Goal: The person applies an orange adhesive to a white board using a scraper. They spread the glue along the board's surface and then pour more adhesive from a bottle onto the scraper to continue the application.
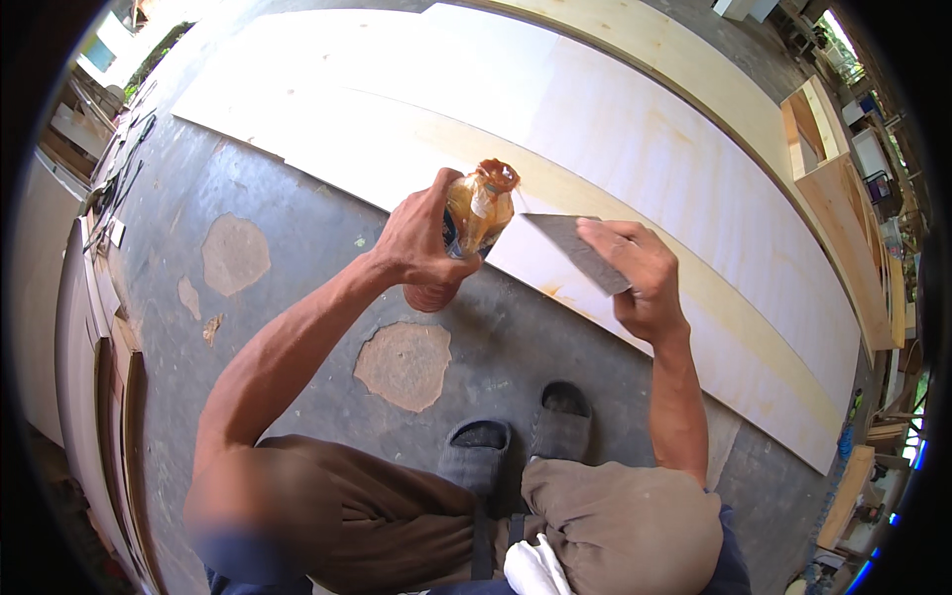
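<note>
My left hand (416,233) is wrapped round a clear plastic bottle (478,213), whose top is coated in amber, glue-like residue. The bottle is tilted a little to the right, above the near edge of a pale wood board (585,273). To its right, my right hand (640,273) grips a flat grey scraper blade (578,250) between thumb and fingers. The blade slants over the board, its far left corner close to the bottle's mouth but apart from it. Amber smears mark the board's near edge. A reddish-brown rounded shape below my left hand is hard to make out.
Another long board (654,45) lies beyond, with a wooden box frame (838,188) at the right. Stacked panels (94,387) stand at the left. Dark slippers (474,454) are on the grey floor (297,387), between my knees and the board.
</note>
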{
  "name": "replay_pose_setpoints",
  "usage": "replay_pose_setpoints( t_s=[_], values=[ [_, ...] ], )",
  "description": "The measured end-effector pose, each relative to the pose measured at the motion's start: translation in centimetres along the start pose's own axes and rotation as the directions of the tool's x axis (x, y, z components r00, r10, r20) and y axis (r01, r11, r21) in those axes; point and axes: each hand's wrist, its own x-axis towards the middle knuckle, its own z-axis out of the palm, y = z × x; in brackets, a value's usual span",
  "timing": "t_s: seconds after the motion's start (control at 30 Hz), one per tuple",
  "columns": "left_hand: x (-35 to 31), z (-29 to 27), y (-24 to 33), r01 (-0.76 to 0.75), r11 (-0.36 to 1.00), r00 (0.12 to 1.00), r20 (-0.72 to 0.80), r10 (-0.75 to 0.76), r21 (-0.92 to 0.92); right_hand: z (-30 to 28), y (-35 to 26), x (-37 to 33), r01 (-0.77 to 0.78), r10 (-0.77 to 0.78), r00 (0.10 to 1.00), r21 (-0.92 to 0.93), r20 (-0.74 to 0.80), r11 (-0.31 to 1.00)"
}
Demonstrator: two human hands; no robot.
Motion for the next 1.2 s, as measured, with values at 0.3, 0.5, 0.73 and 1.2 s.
replay_pose_setpoints(
  t_s=[0.3, 0.5, 0.73, 1.2],
  values=[
    [0.3, 0.2, -1.6, 0.019, 0.998, 0.998, -0.062, -0.016, 0.053, 8.3, 10.3, -3.9, -0.29, 0.321, 0.87, -0.138, 0.373, 0.947],
    [1.0, 0.8, -1.1, 0.011, 1.0, 0.998, -0.065, -0.01, 0.014, 11.2, 13.4, -5.7, -0.091, 0.165, 0.905, -0.2, 0.393, 0.976],
    [0.5, 0.7, -1.9, -0.004, 0.999, 0.998, -0.056, 0.006, 0.035, 5.3, 9.0, -9.4, -0.361, 0.513, 0.674, -0.369, 0.532, 0.857],
    [1.0, 1.6, -1.7, -0.002, 1.0, 1.0, -0.003, 0.002, 0.009, 9.0, 2.0, -8.0, -0.317, 0.376, 0.684, -0.21, 0.625, 0.925]
  ],
)
